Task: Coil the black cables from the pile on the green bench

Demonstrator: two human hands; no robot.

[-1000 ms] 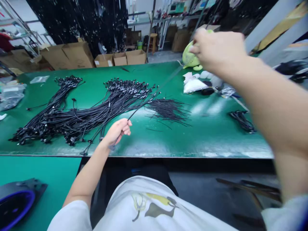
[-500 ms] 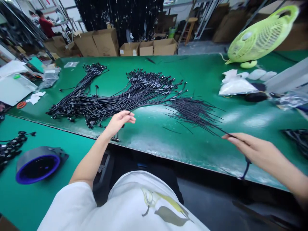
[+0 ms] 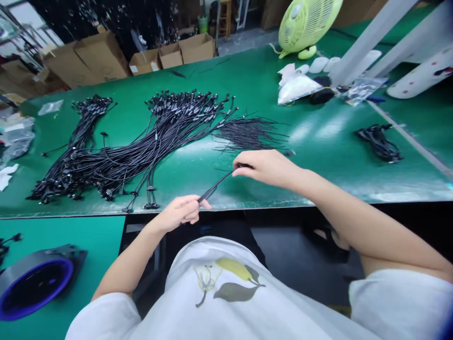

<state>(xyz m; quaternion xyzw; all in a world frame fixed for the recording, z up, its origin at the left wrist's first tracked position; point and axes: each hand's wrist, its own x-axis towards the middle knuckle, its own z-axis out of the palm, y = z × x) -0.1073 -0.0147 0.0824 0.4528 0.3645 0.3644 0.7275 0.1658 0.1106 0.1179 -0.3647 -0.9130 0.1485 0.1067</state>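
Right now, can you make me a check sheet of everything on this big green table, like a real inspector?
surface: green-topped workbench, with a teal bench in front at the left
job's things: one thin black cable held between both hands
clutter: white bag, clear plastic bag
grips: left hand holds the cable's thicker part; right hand pinches it farther along
cables: large bundle of black cables, loose thin ends, small black bunch
surroundings: cardboard boxes, lime-green fan, wooden stool
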